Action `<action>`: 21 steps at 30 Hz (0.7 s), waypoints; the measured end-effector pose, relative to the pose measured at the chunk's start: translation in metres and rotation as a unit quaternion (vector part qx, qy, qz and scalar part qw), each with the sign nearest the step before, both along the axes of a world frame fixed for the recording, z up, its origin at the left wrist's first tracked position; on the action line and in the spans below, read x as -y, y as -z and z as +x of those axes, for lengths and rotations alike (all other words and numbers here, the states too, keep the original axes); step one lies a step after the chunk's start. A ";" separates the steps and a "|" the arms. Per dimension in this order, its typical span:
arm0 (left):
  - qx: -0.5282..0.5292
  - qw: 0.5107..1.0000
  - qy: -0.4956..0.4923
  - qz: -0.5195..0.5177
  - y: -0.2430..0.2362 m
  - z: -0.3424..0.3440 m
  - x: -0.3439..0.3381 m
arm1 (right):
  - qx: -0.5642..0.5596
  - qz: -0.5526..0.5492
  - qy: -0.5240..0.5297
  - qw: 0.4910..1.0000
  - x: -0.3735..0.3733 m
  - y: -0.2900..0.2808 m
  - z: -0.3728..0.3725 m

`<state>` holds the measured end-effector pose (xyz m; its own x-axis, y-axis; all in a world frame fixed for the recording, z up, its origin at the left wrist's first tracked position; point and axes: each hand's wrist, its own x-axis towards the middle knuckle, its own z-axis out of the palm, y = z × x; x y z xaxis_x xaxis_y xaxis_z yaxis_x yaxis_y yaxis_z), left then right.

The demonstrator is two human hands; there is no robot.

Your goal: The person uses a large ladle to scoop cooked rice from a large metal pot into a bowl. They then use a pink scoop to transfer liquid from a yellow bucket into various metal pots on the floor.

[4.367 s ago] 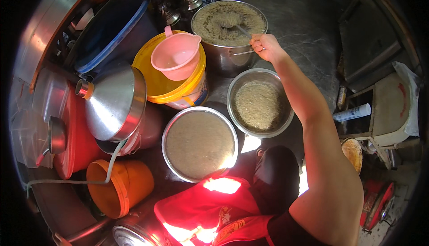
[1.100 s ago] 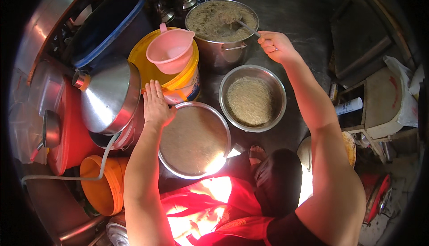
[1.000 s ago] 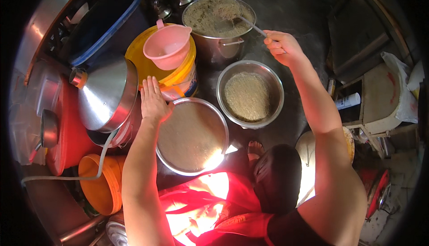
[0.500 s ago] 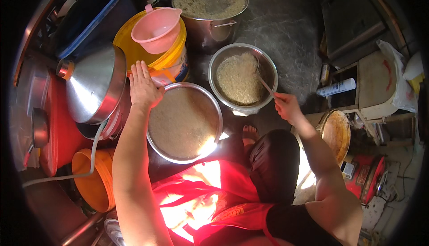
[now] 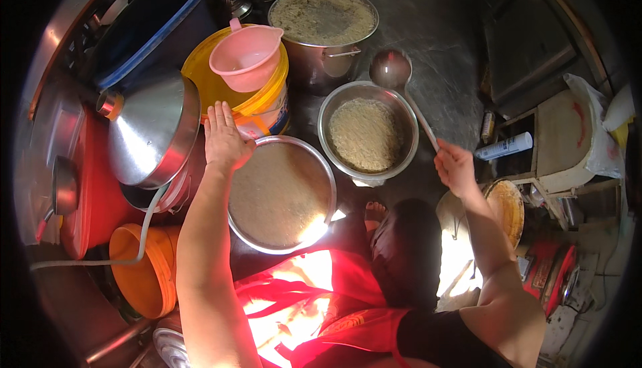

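Note:
My right hand (image 5: pixel 456 169) is closed round the handle end of a metal ladle (image 5: pixel 421 117). Its round bowl is up beyond the far right rim of a steel basin (image 5: pixel 325 115), clear of the wet, pale grainy mash (image 5: pixel 366 135) in that basin. My left hand (image 5: pixel 226 137) is flat with fingers stretched, between the yellow bucket (image 5: pixel 194 67) and a wide round steel vessel (image 5: pixel 333 184). That vessel is full of cloudy brownish liquid. Whether my left fingers touch the bucket or the vessel's rim, I cannot tell.
A tall steel pot (image 5: pixel 314 67) of mash stands at the back. A pink dipper (image 5: pixel 246 60) rests on the yellow bucket. At left are a metal cone lid (image 5: pixel 150 130), a hose (image 5: pixel 144 227) and an orange bucket (image 5: pixel 140 274). A spray can (image 5: pixel 505 146) lies at right.
The ladle has come up out of the mash in the basin, its bowl now beyond the far rim. My right hand has shifted right. The view has shifted slightly; my left hand stays flat.

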<state>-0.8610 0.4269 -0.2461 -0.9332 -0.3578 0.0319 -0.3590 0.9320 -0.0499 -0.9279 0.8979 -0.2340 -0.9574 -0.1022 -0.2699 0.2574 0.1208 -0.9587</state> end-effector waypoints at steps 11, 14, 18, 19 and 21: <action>-0.001 1.000 -0.005 0.013 -0.004 -0.004 -0.006 | -0.367 0.420 -0.178 0.811 0.170 -0.031 -0.271; -0.015 1.000 -0.010 0.022 -0.003 -0.002 -0.006 | -0.263 0.485 -0.207 0.808 0.218 -0.026 -0.288; -0.016 0.999 0.015 0.033 -0.002 -0.032 -0.022 | -0.183 0.309 -0.334 0.872 0.208 0.048 -0.376; 0.010 1.000 -0.023 0.018 -0.002 -0.007 -0.009 | -0.067 0.202 -0.289 0.933 0.259 0.037 -0.326; 0.024 0.999 -0.038 0.015 -0.004 0.000 -0.007 | 0.085 0.045 -0.180 0.979 0.270 0.020 -0.298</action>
